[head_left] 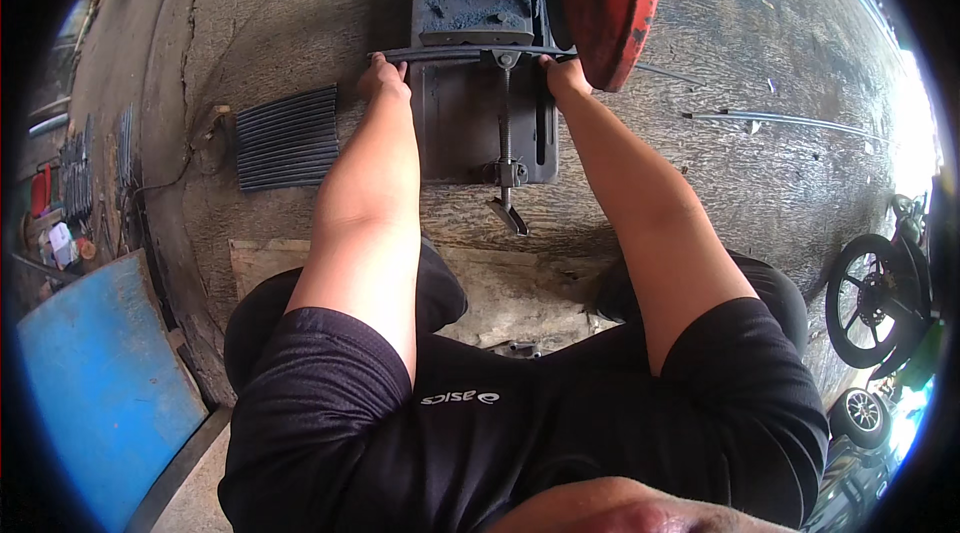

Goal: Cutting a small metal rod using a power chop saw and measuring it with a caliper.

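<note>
A cut-off saw with a red blade guard (630, 18) stands in front of me on a dark metal base (455, 133). Thin dark metal rods (450, 54) lie crosswise in its vise, between the back fence (475, 36) and the clamp with its threaded screw (506, 113). My left hand (385, 78) is closed round the rods' left end. To the right of the clamp, close beside the guard, my right hand (567, 77) grips the rods too, its fingertips partly hidden. The screw's handle (510, 217) points toward me.
Several cut rods (288, 138) lie in a row on the floor at left. Longer rods (780, 120) lie at right. A blue panel (110, 383) stands at lower left. A motorcycle wheel (865, 301) and a car wheel (861, 417) are at far right.
</note>
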Motion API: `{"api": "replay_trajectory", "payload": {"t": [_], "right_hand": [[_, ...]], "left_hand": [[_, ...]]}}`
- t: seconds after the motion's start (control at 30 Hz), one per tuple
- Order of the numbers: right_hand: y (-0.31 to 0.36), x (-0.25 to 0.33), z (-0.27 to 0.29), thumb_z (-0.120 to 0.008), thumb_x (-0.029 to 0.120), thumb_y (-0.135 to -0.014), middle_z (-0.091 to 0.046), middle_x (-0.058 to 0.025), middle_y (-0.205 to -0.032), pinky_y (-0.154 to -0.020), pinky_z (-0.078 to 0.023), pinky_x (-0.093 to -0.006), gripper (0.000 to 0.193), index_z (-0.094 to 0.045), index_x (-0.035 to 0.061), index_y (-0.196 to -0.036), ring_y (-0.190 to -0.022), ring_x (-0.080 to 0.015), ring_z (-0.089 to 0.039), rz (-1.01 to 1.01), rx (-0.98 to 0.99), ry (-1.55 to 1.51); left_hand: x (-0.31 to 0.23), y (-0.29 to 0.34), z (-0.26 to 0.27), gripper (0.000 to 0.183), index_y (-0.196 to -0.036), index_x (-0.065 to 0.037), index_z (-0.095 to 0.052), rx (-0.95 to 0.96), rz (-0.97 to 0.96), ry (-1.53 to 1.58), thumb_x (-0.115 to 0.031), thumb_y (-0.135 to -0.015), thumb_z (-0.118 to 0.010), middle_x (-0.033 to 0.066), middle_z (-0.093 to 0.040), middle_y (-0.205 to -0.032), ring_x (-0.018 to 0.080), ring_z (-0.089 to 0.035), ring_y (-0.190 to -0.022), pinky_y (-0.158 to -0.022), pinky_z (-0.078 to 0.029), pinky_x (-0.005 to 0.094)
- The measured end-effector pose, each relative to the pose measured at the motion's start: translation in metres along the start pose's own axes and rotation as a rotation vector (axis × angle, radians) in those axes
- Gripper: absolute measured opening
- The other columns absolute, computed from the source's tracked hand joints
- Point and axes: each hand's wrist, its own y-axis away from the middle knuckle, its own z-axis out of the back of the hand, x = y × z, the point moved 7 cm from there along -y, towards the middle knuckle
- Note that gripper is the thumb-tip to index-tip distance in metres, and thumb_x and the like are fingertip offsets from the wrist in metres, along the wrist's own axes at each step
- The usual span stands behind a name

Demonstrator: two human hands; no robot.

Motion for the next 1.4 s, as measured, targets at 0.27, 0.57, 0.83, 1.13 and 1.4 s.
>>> {"api": "replay_trajectory", "payload": {"t": [0.27, 0.57, 0.83, 1.13, 1.4], "right_hand": [[-0.029, -0.015, -0.027, -0.076, 0.034, -0.076, -0.057, -0.0169, -0.121, -0.093, -0.042, -0.0375, 0.069, -0.046, 0.0005, -0.128, -0.110, -0.0287, -0.056, 0.126, 0.047, -0.080], [-0.048, -0.037, -0.034, -0.075, 0.020, -0.078, -0.056, -0.0139, -0.121, -0.095, -0.039, -0.0340, 0.062, -0.044, 0.0001, -0.129, -0.109, -0.0239, -0.053, 0.070, 0.142, -0.196], [-0.023, -0.011, -0.017, -0.082, 0.032, -0.068, -0.059, -0.0128, -0.121, -0.094, -0.042, -0.0364, 0.074, -0.047, 0.0040, -0.127, -0.111, -0.0249, -0.056, 0.222, 0.056, 0.124], [0.001, 0.007, -0.002, -0.083, 0.029, -0.065, -0.066, -0.0142, -0.103, -0.083, -0.048, -0.0387, 0.057, -0.058, 0.0043, -0.111, -0.098, -0.0299, -0.063, 0.258, -0.246, 0.164], [0.000, 0.010, -0.006, -0.082, 0.029, -0.067, -0.065, -0.0149, -0.106, -0.084, -0.048, -0.0398, 0.059, -0.058, 0.0063, -0.115, -0.099, -0.0316, -0.063, 0.263, -0.209, 0.142]], "left_hand": [[-0.006, -0.003, 0.005, 0.037, -0.103, 0.017, -0.052, -0.022, -0.048, -0.008, -0.015, -0.089, -0.061, 0.0237, -0.056, -0.109, 0.0285, -0.064, -0.087, -0.064, -0.063, 0.0270], [-0.013, 0.010, 0.003, 0.040, -0.108, 0.018, -0.049, -0.037, -0.037, 0.012, -0.015, -0.089, -0.062, 0.0229, -0.056, -0.109, 0.0293, -0.064, -0.088, -0.065, -0.063, 0.0284], [-0.017, 0.019, 0.003, 0.038, -0.106, 0.016, -0.051, -0.034, -0.022, 0.008, -0.016, -0.090, -0.060, 0.0228, -0.056, -0.109, 0.0293, -0.064, -0.089, -0.067, -0.063, 0.0298], [-0.020, 0.020, 0.003, 0.039, -0.103, 0.018, -0.054, -0.037, -0.019, -0.046, -0.019, -0.091, -0.058, 0.0244, -0.056, -0.112, 0.0303, -0.064, -0.091, -0.071, -0.063, 0.0324], [-0.014, 0.018, 0.002, 0.040, -0.099, 0.016, -0.057, -0.125, -0.022, -0.139, -0.023, -0.091, -0.056, 0.0233, -0.062, -0.104, 0.0289, -0.067, -0.086, -0.074, -0.060, 0.0322]]}}
